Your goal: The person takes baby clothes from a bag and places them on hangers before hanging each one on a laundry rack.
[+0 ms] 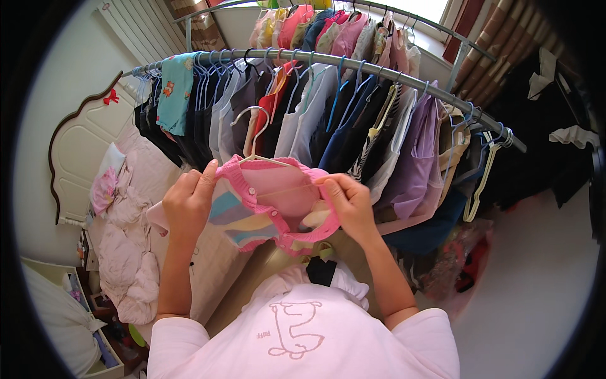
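Observation:
A small pink knit cardigan [259,203] with blue, purple and cream stripes hangs on a light-coloured hanger [253,150] in front of me. White buttons run down its pink ribbed front edge, which gapes apart at the neck. My left hand [189,196] pinches the cardigan at its left shoulder. On the other side, my right hand [350,203] grips the right shoulder near the neckline. The hanger's hook points up, in front of the clothes on the rail and apparently apart from the rail itself.
A metal clothes rail [326,58] full of garments curves across ahead, with a second rail of small clothes [348,35] behind it. To the left stands a bed [125,265] with rumpled pink bedding. An open drawer [102,353] sits at lower left. Cream hangers [480,182] dangle at right.

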Demonstrator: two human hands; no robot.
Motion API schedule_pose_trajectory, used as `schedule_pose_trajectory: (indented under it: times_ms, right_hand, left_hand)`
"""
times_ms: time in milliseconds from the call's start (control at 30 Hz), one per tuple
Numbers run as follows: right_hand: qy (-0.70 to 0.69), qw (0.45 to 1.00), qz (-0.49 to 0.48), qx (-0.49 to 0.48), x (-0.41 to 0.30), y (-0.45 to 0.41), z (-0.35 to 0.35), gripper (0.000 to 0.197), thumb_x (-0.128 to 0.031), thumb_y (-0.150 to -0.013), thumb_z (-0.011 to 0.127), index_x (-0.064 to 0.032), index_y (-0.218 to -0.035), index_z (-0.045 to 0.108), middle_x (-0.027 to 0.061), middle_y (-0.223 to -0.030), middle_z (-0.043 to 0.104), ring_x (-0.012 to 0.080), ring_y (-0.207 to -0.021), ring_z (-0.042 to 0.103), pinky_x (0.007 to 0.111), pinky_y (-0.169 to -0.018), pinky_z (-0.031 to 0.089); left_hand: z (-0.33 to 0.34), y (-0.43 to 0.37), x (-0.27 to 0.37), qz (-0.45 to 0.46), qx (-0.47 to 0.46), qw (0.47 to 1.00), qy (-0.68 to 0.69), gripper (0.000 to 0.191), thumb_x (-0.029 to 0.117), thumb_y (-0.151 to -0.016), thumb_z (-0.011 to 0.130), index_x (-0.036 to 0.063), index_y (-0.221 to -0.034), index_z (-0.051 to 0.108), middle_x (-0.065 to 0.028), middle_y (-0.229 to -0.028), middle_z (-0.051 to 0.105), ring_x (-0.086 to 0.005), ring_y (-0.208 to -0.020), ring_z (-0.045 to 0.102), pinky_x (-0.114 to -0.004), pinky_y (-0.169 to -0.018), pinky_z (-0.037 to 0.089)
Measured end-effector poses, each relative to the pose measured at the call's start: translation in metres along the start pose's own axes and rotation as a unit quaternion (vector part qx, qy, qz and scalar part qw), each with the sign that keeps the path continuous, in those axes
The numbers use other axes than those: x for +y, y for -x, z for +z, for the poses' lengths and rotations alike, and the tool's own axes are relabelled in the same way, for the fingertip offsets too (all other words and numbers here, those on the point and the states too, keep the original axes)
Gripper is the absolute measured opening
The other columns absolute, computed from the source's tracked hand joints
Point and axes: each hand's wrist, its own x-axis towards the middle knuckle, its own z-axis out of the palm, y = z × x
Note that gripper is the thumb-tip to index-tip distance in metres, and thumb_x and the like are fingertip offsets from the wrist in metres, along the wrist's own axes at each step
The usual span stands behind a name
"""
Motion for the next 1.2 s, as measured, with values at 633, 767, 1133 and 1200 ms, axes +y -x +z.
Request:
schedule_pose_trajectory:
  times_ms: [633,767,1133,1200]
  right_hand:
    - [0.427,0.843,-0.299,-0.13,-0.062,-0.076,-0.037,0.015,-0.014,-0.092,0.067,-0.005,-0.104,0.065,0.0103,-0.083,0.061,0.0309,-0.078,0.062,0.042,-0.069,0.048]
    - [0.437,0.831,-0.321,-0.122,-0.081,-0.082,-0.032,0.012,-0.013,-0.091,0.067,-0.0046,-0.1,0.066,0.0092,-0.081,0.063,0.0301,-0.075,0.063,0.041,-0.068,0.05]
    - [0.408,0.841,-0.349,-0.068,-0.109,-0.087,-0.015,0.011,-0.013,-0.094,0.065,-0.0049,-0.101,0.068,0.0095,-0.081,0.068,0.0283,-0.068,0.066,0.037,-0.062,0.052]
    - [0.404,0.85,-0.332,-0.066,-0.109,-0.088,-0.014,0.011,-0.014,-0.095,0.065,-0.0049,-0.101,0.068,0.0099,-0.081,0.068,0.0282,-0.066,0.066,0.036,-0.059,0.051]
  left_hand:
    - [0.011,-0.011,-0.006,-0.14,0.144,0.946,0.255,0.023,0.002,-0.084,0.076,0.0038,-0.108,0.076,-0.0036,-0.072,0.057,-0.0129,-0.06,0.053,-0.027,-0.052,0.04]
    - [0.012,-0.014,-0.009,-0.142,0.146,0.94,0.275,0.027,0.002,-0.084,0.076,0.0037,-0.112,0.074,-0.0044,-0.073,0.056,-0.014,-0.06,0.053,-0.028,-0.052,0.041]
    - [0.011,-0.034,-0.002,-0.118,0.183,0.937,0.274,0.035,0.004,-0.081,0.078,0.0053,-0.116,0.073,-0.006,-0.071,0.055,-0.0163,-0.057,0.052,-0.029,-0.05,0.042]
    - [0.014,-0.037,-0.002,-0.127,0.178,0.931,0.292,0.033,0.004,-0.081,0.078,0.0044,-0.115,0.073,-0.0062,-0.071,0.056,-0.0163,-0.058,0.053,-0.029,-0.051,0.043]
